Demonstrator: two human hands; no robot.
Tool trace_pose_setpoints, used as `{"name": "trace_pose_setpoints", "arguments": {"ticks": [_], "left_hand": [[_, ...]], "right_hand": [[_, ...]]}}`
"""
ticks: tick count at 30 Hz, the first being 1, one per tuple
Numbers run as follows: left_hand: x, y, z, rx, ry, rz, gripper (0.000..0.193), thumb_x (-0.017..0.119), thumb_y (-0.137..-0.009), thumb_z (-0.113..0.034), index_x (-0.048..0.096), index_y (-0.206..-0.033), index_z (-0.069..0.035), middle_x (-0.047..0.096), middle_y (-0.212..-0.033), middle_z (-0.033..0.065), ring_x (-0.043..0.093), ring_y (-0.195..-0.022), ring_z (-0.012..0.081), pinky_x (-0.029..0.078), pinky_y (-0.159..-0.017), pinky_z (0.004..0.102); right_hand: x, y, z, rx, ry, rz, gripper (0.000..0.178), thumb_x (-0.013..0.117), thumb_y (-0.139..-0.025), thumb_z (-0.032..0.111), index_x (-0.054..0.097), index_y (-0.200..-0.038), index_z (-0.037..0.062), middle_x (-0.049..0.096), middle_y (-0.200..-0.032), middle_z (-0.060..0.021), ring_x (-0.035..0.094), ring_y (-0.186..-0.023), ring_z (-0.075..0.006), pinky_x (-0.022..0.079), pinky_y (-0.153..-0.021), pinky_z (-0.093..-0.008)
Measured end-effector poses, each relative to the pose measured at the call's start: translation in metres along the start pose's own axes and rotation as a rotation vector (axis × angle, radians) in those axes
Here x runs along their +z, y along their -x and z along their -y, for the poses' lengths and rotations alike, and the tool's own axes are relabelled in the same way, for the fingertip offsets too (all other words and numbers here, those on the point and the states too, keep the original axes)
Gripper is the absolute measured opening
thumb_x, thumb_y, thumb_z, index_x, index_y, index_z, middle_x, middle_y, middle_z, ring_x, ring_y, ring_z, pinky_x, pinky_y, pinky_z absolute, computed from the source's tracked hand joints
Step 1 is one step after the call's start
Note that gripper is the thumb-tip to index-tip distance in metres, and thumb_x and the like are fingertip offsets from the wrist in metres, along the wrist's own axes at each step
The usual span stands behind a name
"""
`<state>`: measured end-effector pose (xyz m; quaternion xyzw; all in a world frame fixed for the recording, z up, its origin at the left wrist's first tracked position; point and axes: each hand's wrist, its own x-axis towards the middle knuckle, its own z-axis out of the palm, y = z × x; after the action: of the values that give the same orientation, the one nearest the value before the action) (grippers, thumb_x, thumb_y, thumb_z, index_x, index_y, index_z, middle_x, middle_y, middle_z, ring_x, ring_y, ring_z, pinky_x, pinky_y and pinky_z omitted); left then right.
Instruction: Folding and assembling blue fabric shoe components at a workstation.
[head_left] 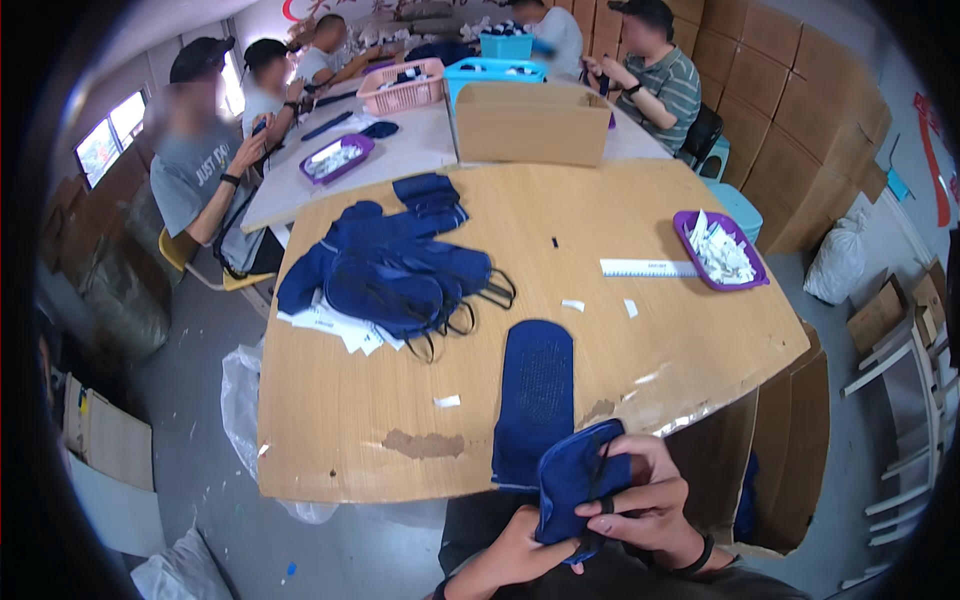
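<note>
Close to my body, over the table's near edge, I hold a dark blue cloth pouch (566,482) with rounded corners and a black cord. My left hand (518,548) pinches its lower left edge. My right hand (650,500) grips its right side, fingers bent over the cloth and cord. Just beyond lies a long blue sock-like piece (540,385), flat, with rows of small dots on its upper face. Left of it is a heap of similar blue cloth items (385,265) with black loops, partly on top of white paper sheets (335,322).
A purple tray (722,250) of white slips stands at the right beside a white ruler (648,268). A cardboard box (533,122) and a pink basket (402,88) are farther back. Several people sit along the far tables. An open carton (790,450) stands at the table's right.
</note>
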<state>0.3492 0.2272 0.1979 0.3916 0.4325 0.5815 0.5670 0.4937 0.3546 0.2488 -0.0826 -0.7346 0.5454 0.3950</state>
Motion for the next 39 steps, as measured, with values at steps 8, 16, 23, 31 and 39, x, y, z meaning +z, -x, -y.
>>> {"name": "trace_pose_setpoints", "arguments": {"ticks": [8, 16, 23, 31, 39], "left_hand": [[0.001, -0.019, -0.009, -0.065, 0.007, 0.264, 0.021, 0.059, -0.089, -0.011, 0.056, -0.074, 0.002, 0.059, -0.055, 0.0058, 0.060, -0.046, 0.0140, 0.048, -0.048, 0.0282], [-0.006, -0.012, 0.003, -0.086, 0.248, 0.309, 0.028, 0.049, -0.098, -0.019, 0.051, -0.076, -0.001, 0.059, -0.058, 0.0068, 0.061, -0.052, 0.0147, 0.047, -0.051, 0.0285], [-0.019, -0.002, 0.003, 0.106, 0.135, 0.217, 0.035, 0.049, -0.102, -0.027, 0.054, -0.079, -0.001, 0.059, -0.057, 0.0047, 0.060, -0.051, 0.0154, 0.046, -0.050, 0.0288], [-0.033, 0.003, -0.009, 0.208, -0.062, 0.082, 0.028, 0.058, -0.098, -0.028, 0.058, -0.090, -0.001, 0.060, -0.060, 0.0105, 0.064, -0.055, 0.0223, 0.048, -0.053, 0.0341], [-0.044, 0.006, -0.017, 0.287, -0.018, 0.007, 0.034, 0.047, -0.097, -0.020, 0.059, -0.117, 0.005, 0.060, -0.073, 0.0118, 0.062, -0.063, 0.0230, 0.047, -0.062, 0.0314]], "right_hand": [[-0.011, 0.005, 0.000, 0.235, -0.070, -0.129, 0.024, 0.082, -0.068, 0.020, 0.078, -0.080, 0.0001, 0.073, -0.082, -0.0190, 0.068, -0.093, -0.0303, 0.051, -0.090, -0.0398], [-0.002, 0.022, -0.014, 0.193, 0.249, -0.236, 0.031, 0.070, -0.090, 0.031, 0.058, -0.094, 0.0023, 0.059, -0.089, -0.0075, 0.057, -0.083, -0.0148, 0.046, -0.078, -0.0306], [0.005, 0.009, -0.026, 0.131, 0.303, -0.174, 0.029, 0.072, -0.089, 0.028, 0.061, -0.094, 0.0012, 0.065, -0.087, -0.0088, 0.059, -0.080, -0.0143, 0.048, -0.076, -0.0294], [0.041, 0.001, -0.023, 0.206, 0.298, -0.435, 0.028, 0.077, -0.081, 0.027, 0.073, -0.078, -0.0011, 0.070, -0.073, -0.0083, 0.061, -0.067, -0.0136, 0.046, -0.066, -0.0263], [0.038, -0.020, -0.015, 0.358, 0.170, -0.157, 0.015, 0.075, -0.082, 0.012, 0.077, -0.086, -0.0029, 0.072, -0.070, -0.0079, 0.061, -0.059, -0.0065, 0.044, -0.055, -0.0217]]}}
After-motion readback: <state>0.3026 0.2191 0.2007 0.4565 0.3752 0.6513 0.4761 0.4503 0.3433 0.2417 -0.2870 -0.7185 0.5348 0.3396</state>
